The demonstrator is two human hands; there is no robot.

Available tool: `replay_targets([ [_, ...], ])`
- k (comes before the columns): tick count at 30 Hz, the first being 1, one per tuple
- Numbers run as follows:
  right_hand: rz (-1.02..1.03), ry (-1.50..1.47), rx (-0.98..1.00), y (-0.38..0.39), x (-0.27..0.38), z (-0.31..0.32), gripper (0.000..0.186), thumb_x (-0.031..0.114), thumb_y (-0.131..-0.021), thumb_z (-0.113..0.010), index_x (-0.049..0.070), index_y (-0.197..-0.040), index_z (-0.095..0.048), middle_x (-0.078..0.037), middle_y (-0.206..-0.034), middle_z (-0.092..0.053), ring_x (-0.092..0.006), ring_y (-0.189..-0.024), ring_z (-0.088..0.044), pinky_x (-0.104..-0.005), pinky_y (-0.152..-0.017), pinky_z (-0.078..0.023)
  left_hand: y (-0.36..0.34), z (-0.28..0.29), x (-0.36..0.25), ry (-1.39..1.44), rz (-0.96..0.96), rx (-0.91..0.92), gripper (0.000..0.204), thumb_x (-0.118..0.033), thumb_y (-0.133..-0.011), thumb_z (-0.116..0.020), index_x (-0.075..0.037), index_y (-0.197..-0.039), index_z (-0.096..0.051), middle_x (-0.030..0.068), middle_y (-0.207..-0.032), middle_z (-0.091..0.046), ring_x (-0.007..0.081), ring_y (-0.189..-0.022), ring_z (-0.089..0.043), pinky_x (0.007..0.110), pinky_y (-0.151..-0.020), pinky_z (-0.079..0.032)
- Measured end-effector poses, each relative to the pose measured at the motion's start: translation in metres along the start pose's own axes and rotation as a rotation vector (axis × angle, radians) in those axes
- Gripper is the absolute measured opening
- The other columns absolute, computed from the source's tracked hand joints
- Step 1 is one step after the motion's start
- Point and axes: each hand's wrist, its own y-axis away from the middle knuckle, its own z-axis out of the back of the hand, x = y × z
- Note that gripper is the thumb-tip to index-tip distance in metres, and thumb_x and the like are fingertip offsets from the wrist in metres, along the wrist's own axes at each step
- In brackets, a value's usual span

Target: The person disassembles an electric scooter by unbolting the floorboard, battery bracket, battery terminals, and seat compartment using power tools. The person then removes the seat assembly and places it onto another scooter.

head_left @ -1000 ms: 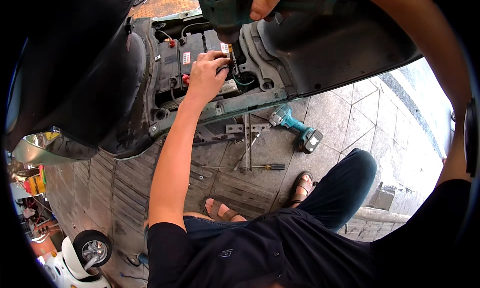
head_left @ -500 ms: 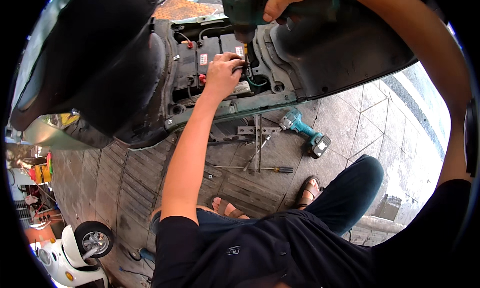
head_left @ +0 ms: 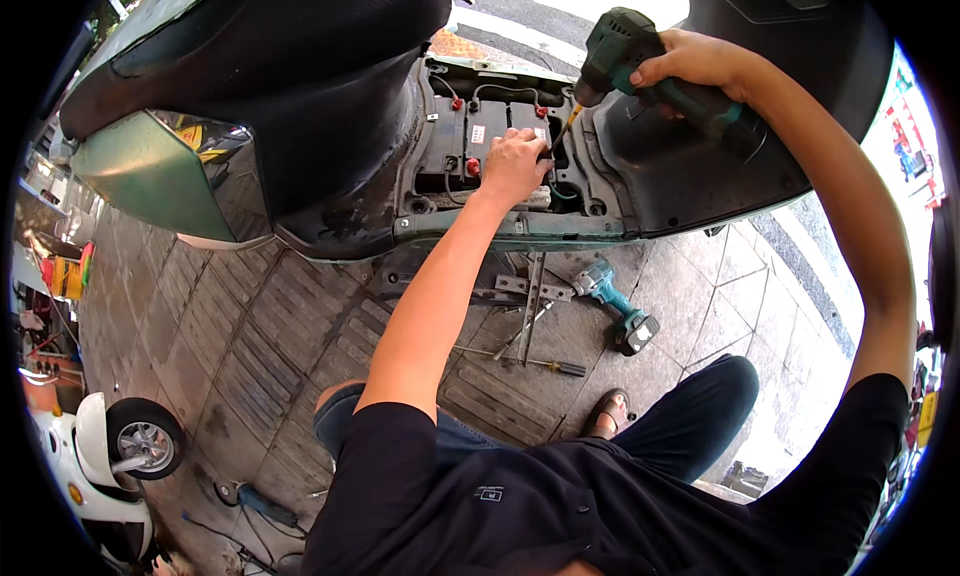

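Observation:
My right hand point(head_left: 697, 61), raised at the upper right, grips a dark green cordless drill point(head_left: 622, 48). Its long bit point(head_left: 570, 124) slants down to the right end of the black batteries point(head_left: 480, 126) inside the scooter's opened floor compartment. Beside the bit's lower end, my left hand point(head_left: 515, 166) rests over the right-hand battery, fingers bent and pressed together. What they pinch, if anything, is hidden beneath them. Red-capped terminals point(head_left: 473, 165) and cables show around the batteries. A green wire point(head_left: 565, 192) curves in the gap to the right.
On the paving below lie a teal impact driver point(head_left: 618, 306), a perforated metal bracket point(head_left: 533, 306) and a long screwdriver point(head_left: 560, 367). A corded tool point(head_left: 265, 506) lies at lower left, near a white scooter's wheel point(head_left: 146, 438). The scooter's dark seat point(head_left: 290, 56) stands left of the compartment.
My view has shifted, so the scooter sits further right and lower. The drill has swung to the right and its bit now leans. My left hand stays at the right-hand battery.

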Motion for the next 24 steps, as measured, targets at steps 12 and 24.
replay_targets([
  [12,-0.008,-0.158,0.001,-0.041,-0.001,0.006,0.039,0.029,-0.082,-0.070,-0.001,-0.104,-0.056,-0.013,-0.085,-0.065,-0.0187,-0.057,-0.063,-0.0298,-0.049,-0.053,-0.004,-0.008,0.011,-0.010,0.319,-0.244,0.019,-0.014,-0.082,-0.066,0.003,-0.091,-0.064,0.0164,-0.098,-0.061,0.0351,-0.099,-0.055,0.042,-0.088,-0.046],
  [24,-0.024,-0.135,-0.179,-0.073,-0.026,-0.005,0.039,0.027,-0.079,-0.073,-0.001,-0.101,-0.059,-0.011,-0.079,-0.062,-0.0202,-0.057,-0.064,-0.0323,-0.049,-0.053,-0.005,-0.009,0.009,-0.068,0.263,-0.209,0.021,-0.019,-0.081,-0.067,0.001,-0.089,-0.067,0.0151,-0.095,-0.062,0.0328,-0.096,-0.055,0.040,-0.088,-0.045],
])
